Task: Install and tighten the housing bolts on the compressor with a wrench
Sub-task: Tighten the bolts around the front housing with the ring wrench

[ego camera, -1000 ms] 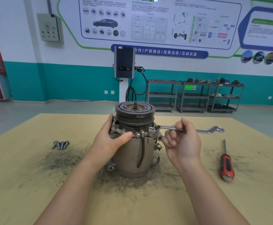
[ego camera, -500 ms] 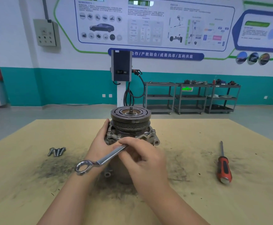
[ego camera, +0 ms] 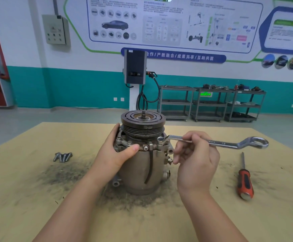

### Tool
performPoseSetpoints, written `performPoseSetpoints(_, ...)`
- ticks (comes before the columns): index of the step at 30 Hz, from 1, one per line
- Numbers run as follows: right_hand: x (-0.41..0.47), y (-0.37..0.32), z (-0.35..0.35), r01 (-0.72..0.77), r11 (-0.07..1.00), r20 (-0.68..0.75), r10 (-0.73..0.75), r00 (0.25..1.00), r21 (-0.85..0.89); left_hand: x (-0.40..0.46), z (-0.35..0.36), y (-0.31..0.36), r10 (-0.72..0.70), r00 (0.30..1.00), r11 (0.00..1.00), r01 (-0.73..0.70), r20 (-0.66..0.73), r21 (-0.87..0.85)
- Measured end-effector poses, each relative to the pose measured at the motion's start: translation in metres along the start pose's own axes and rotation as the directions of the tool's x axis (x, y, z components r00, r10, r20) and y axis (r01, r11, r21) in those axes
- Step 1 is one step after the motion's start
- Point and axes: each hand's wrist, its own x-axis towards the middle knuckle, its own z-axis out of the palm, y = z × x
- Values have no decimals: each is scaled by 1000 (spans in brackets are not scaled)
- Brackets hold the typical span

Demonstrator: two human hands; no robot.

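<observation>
Right hand (ego camera: pixel 197 165) fingers pinching wrench (ego camera: pixel 217 142) mid-shank; left hand (ego camera: pixel 115 154) wrapped around compressor (ego camera: pixel 142 154) flange, mid-bench. Probably heavy, rigid, greasy: brace housing, pull nearer far ring end for leverage. Ring seated on bolt (ego camera: pixel 161 139).

The right hand (ego camera: pixel 197 161) has its grip on the wrench (ego camera: pixel 217 142) about midway along the shaft. Left of the grip, the wrench's near ring sits on a housing bolt (ego camera: pixel 161 139) at the compressor (ego camera: pixel 142 154) flange; right of it, the far ring juts free above the tabletop (ego camera: pixel 37 198). The left hand (ego camera: pixel 115 152) clasps the compressor's opposite side. Below and right of the grip lies a screwdriver (ego camera: pixel 244 179); far left beyond the compressor lie loose bolts (ego camera: pixel 62 156).
</observation>
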Motion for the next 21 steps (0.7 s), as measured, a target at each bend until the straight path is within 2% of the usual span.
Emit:
performPoseSetpoints(6, 16, -3, -5, -152, 988, 48, 152, 987, -13, 0, 0, 1, 4, 1000, 1000, -4, -13, 6)
performPoseSetpoints(8, 24, -1, -8, -274, 959, 35, 272, 962, 67, 0, 0, 2, 3, 1000, 1000, -3, -9, 9)
performPoseSetpoints(10, 26, 5, -10, -371, 902, 8, 378, 926, 222, -1, 0, 2, 4, 1000, 1000, -4, -7, 10)
performPoseSetpoints(15, 15, 17, -10, -336, 863, -64, 386, 920, 377, -2, 1, 4, -9, 1000, 1000, 9, -5, 10)
performPoseSetpoints(18, 18, 13, -9, -338, 886, -48, 371, 927, 318, -2, 0, 3, -15, 1000, 1000, 15, 0, -2)
performPoseSetpoints(21, 25, 3, -11, -283, 957, 45, 281, 959, 61, -1, 0, 1, -19, 1000, 1000, 19, 13, -6)
